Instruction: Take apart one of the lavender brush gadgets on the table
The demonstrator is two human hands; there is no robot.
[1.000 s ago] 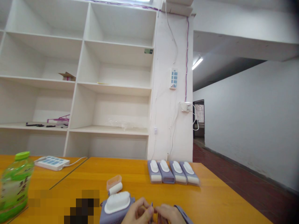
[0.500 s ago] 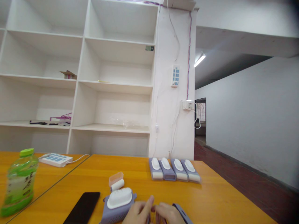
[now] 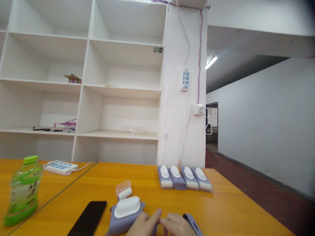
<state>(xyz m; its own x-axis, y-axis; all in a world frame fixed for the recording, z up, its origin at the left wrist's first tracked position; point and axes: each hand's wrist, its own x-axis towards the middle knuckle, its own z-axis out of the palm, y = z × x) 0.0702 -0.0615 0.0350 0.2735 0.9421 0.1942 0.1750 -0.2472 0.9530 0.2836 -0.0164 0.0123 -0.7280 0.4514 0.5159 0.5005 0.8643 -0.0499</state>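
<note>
Left hand: the left hand [image 3: 142, 225] sits at the bottom edge, fingers curled toward the right hand; whether its grip is closed cannot be told.
Right hand: the right hand [image 3: 177, 225] meets it fingertip to fingertip over thin pinkish strands [image 3: 161, 228], cut off by the frame; grip unclear.
Beside the hands: a lilac perforated plastic case with a white brush on top [image 3: 125, 213] touches the left hand; a lilac lid-like piece [image 3: 192, 223] lies by the right.
Left room: a black phone [image 3: 88, 217], then a green drink bottle [image 3: 23, 190].
Further out: a small peach box with a white roll [image 3: 123, 190]; four lilac cases in a row [image 3: 184, 177] near the orange worktop [image 3: 228, 209] far edge.
Right edge: bare worktop, then floor.
</note>
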